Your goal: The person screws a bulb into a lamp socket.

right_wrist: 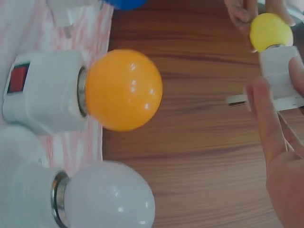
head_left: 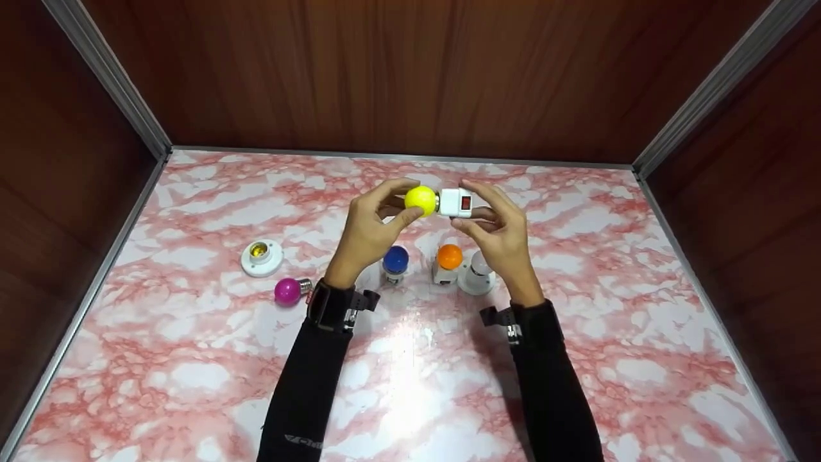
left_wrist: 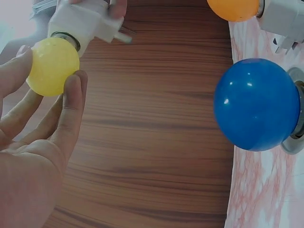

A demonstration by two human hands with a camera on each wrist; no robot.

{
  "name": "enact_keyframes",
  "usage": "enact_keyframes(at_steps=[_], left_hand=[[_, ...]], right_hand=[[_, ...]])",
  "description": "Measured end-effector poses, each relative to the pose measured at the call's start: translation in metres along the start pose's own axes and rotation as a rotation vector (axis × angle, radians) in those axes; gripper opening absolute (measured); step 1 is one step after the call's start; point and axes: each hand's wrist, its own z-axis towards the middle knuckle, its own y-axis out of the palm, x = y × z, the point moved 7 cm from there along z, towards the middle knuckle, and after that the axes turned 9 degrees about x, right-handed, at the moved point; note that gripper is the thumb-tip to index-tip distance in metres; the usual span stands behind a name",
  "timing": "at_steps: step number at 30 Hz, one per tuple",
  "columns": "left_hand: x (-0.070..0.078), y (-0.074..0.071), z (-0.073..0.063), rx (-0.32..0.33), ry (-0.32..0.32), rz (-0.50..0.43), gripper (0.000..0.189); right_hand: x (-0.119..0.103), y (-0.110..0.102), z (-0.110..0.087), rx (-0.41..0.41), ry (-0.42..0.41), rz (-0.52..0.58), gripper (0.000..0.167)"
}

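Between the two hands, above the table, a yellow bulb [head_left: 419, 201] sits with its metal base at the mouth of a white plug-in bulb socket [head_left: 451, 202] that has a red switch. My left hand [head_left: 372, 224] pinches the round yellow glass between thumb and fingers. The socket body is gripped by my right hand [head_left: 503, 224], thumb below and fingers above. In the right wrist view, the plug pins [right_wrist: 236, 99] stick out past the fingertips. How far the base is screwed in is hidden.
Nearer me stand a blue bulb [head_left: 396, 259], an orange bulb [head_left: 449, 256] in a switched socket, and a white bulb [head_left: 480, 264] on a round base, partly behind the right hand. At left are an unfilled round holder [head_left: 262, 257] and a magenta bulb [head_left: 288, 292] lying down. Brown panels enclose the table.
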Motion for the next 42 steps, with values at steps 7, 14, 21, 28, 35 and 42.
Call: enact_keyframes(at_steps=[7, 14, 21, 28, 35, 42], left_hand=[[0.0, 0.0, 0.0, -0.008, -0.011, 0.01, 0.043], [-0.001, 0.001, 0.0, -0.03, -0.042, -0.002, 0.049], [-0.001, 0.001, 0.0, -0.057, -0.068, -0.017, 0.047], [-0.003, 0.001, 0.0, -0.029, -0.125, -0.05, 0.043], [0.002, -0.001, 0.0, 0.001, -0.06, 0.029, 0.044], [0.008, -0.004, 0.0, -0.001, 0.035, 0.068, 0.049]], right_hand=[[0.004, -0.002, 0.0, 0.028, 0.105, 0.085, 0.037], [0.005, -0.005, 0.0, 0.027, 0.132, 0.046, 0.04], [0.004, -0.006, 0.0, 0.044, 0.138, 0.005, 0.039], [0.003, -0.006, 0.002, 0.058, 0.074, -0.01, 0.036], [0.001, -0.006, 0.0, 0.056, 0.046, 0.013, 0.034], [0.003, -0.006, -0.001, 0.047, 0.085, -0.012, 0.037]])
